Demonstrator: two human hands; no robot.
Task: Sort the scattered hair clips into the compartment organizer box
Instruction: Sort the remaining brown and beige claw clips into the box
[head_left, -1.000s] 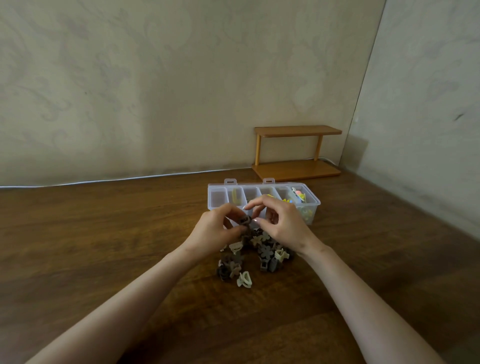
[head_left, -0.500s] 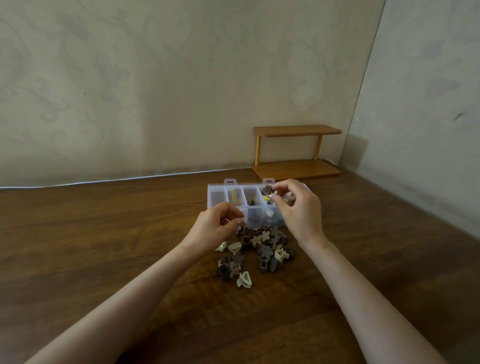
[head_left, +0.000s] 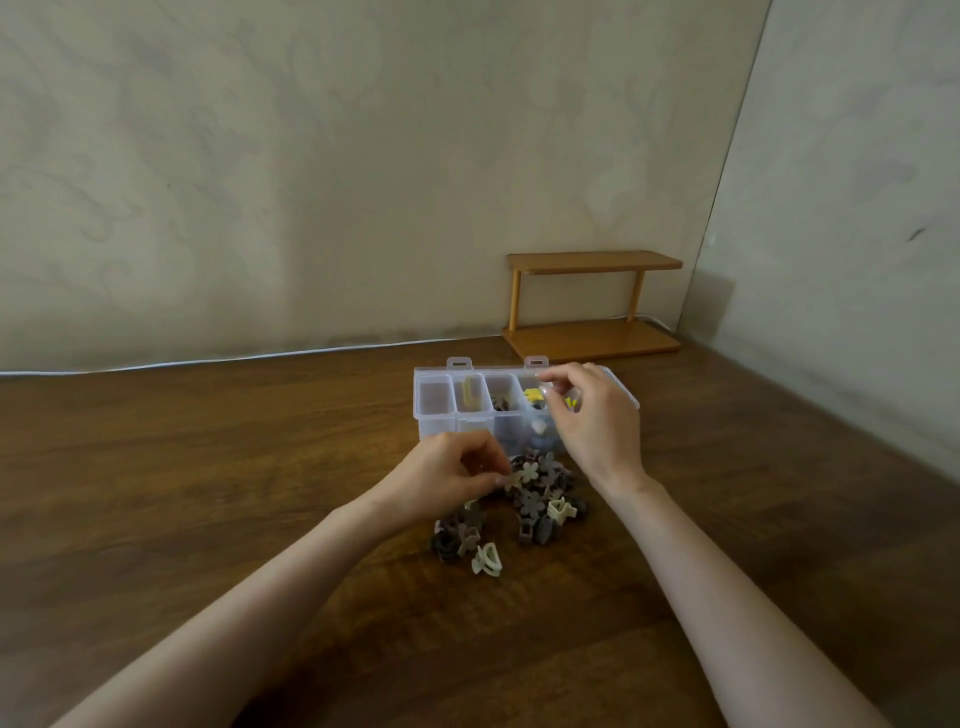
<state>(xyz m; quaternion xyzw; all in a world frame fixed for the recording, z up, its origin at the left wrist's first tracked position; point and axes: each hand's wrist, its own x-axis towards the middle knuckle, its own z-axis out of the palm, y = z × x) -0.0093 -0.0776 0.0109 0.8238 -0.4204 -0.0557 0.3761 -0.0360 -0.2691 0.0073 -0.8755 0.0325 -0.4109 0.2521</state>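
Change since half a second back: my right hand (head_left: 597, 421) was carrying a dark clip over the box (head_left: 435, 415), and that clip no longer shows at its fingertips. I judge it dropped into the third compartment from the left, where dark clips (head_left: 500, 402) lie. My left hand (head_left: 447, 478), raised then, has come down to the far-left edge of the pile (head_left: 530, 506).

Fingers: left thumb and forefinger pinch a beige flower clip (head_left: 525, 472), which touches the pile. Right fingers (head_left: 558, 376) are curled with tips close together above the fourth compartment. I cannot tell whether they hold anything.

Meaning: one more clip sorted and the next pick under way. Most of the pile remains on the surface (head_left: 260, 467), just near of the box, so much of the sorting looks still to do.

Materials: the box is clear thin-walled plastic, a row of compartments with two tabs on the far rim. The clips are small matte plastic in flower and claw shapes, brown, mauve and cream. They are tangled and likely to snag on lifting. Yellow clips (head_left: 531, 396) sit under the right hand. The surface is dark grained wood. A wooden shelf (head_left: 592, 306) stands far right by the wall.
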